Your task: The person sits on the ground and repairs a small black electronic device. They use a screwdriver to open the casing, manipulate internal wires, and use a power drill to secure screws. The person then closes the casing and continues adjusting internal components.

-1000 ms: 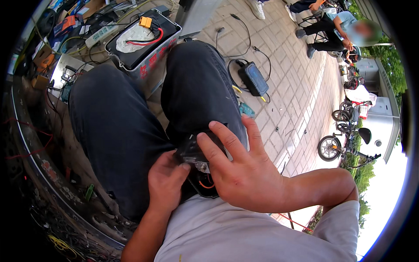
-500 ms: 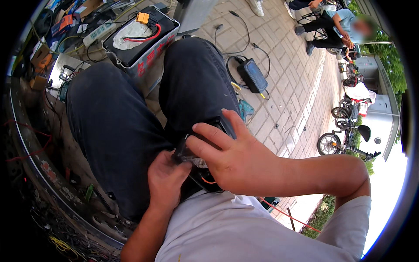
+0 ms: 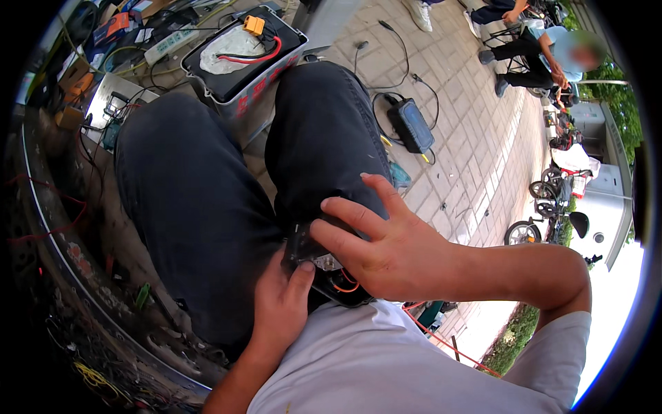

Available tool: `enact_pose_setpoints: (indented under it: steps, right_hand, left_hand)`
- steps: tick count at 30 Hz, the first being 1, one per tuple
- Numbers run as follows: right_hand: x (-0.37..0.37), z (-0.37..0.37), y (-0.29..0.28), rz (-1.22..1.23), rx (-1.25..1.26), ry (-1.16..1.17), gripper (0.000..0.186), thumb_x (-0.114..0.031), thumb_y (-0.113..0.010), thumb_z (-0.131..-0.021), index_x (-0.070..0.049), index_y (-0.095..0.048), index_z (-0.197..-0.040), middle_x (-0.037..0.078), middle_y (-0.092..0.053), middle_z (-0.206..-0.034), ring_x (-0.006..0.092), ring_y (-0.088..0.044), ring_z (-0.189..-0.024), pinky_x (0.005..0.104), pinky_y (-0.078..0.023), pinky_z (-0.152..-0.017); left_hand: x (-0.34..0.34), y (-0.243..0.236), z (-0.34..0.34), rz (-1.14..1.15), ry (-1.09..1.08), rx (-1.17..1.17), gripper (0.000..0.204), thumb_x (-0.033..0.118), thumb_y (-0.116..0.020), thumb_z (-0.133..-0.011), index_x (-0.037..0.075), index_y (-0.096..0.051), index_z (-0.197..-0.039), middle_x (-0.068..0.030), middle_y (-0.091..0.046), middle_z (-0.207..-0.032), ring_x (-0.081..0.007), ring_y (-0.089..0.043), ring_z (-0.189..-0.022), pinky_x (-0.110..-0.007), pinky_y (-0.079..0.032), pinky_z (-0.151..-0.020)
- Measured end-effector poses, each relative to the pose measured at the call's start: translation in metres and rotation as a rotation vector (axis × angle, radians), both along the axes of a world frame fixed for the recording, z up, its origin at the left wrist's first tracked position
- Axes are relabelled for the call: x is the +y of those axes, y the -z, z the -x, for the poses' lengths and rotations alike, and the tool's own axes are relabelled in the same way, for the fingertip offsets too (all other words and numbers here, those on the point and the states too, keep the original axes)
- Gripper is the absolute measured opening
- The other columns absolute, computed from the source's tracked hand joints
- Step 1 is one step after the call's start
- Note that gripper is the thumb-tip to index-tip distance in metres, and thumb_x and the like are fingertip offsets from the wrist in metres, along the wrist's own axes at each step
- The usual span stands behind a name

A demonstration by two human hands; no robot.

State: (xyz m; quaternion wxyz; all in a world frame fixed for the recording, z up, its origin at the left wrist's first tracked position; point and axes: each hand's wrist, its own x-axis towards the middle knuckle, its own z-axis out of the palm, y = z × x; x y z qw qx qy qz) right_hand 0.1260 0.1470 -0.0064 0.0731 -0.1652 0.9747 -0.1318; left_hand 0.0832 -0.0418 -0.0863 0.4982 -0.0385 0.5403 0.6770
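An opened black plastic case (image 3: 352, 298) with orange-red wires inside rests against my lap, between my thighs and my white shirt. My left hand (image 3: 281, 298) grips its left end, thumb lying along the near edge. From the right, my right hand (image 3: 393, 252) reaches over the case, with two fingers bent down onto its top and the outer fingers lifted apart. Its thumb is hidden beneath the palm. Between the two hands a pale, shiny part (image 3: 328, 262) shows in the case; I cannot make out what it is.
Beyond my knees stands a grey battery box (image 3: 241, 110) with an orange connector (image 3: 254, 26). A black charger (image 3: 412, 124) with cables lies on the paving. A power strip (image 3: 169, 45) and clutter fill the far left. People sit at far right, near parked bikes (image 3: 545, 200).
My left thumb has shifted onto the case's near edge, and more of the wires shows. My right hand keeps nearly the same pose. The whole view has shifted slightly.
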Motion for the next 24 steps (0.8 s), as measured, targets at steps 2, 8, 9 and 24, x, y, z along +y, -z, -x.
enact_pose_setpoints:
  steps: [2,8,9,24]
  right_hand:
    - [0.000,0.002,0.002,0.016,-0.002,-0.049,0.014,-0.018,-0.068,-0.072,-0.004,-0.071,-0.076,0.009,-0.053,-0.117,0.0300,-0.045,-0.123,0.0660,-0.036,-0.097]
    - [0.003,0.010,0.003,0.091,-0.056,-0.084,0.014,-0.018,-0.068,-0.068,-0.005,-0.072,-0.074,0.009,-0.052,-0.120,0.0313,-0.043,-0.127,0.0670,-0.035,-0.099]
    - [0.003,0.012,0.005,0.102,-0.081,-0.104,0.014,-0.017,-0.068,-0.068,-0.005,-0.072,-0.074,0.009,-0.052,-0.120,0.0315,-0.042,-0.127,0.0672,-0.035,-0.099]
    - [0.001,0.018,0.009,0.110,-0.187,-0.028,0.020,-0.017,-0.070,-0.073,0.000,-0.072,-0.084,0.009,-0.049,-0.127,0.0300,-0.040,-0.129,0.0607,-0.034,-0.101]
  left_hand:
    - [0.001,0.009,0.001,-0.022,0.034,-0.068,0.038,0.011,-0.050,-0.099,-0.007,-0.049,-0.132,-0.0092,-0.060,-0.120,-0.0148,-0.055,-0.110,-0.028,-0.041,-0.097]
    - [0.003,0.027,-0.001,-0.245,-0.026,0.097,0.040,0.015,-0.058,-0.095,-0.004,-0.051,-0.130,-0.0088,-0.061,-0.117,-0.0140,-0.056,-0.108,-0.029,-0.044,-0.095]
    - [0.006,0.024,0.001,-0.191,0.004,0.146,0.041,0.016,-0.062,-0.094,-0.003,-0.052,-0.128,-0.0080,-0.061,-0.115,-0.0136,-0.056,-0.106,-0.028,-0.045,-0.093]
    - [0.020,0.026,0.009,-0.188,-0.049,0.082,0.068,0.012,-0.082,-0.079,-0.001,-0.044,-0.133,-0.0068,-0.056,-0.117,-0.0134,-0.056,-0.106,-0.028,-0.047,-0.092]
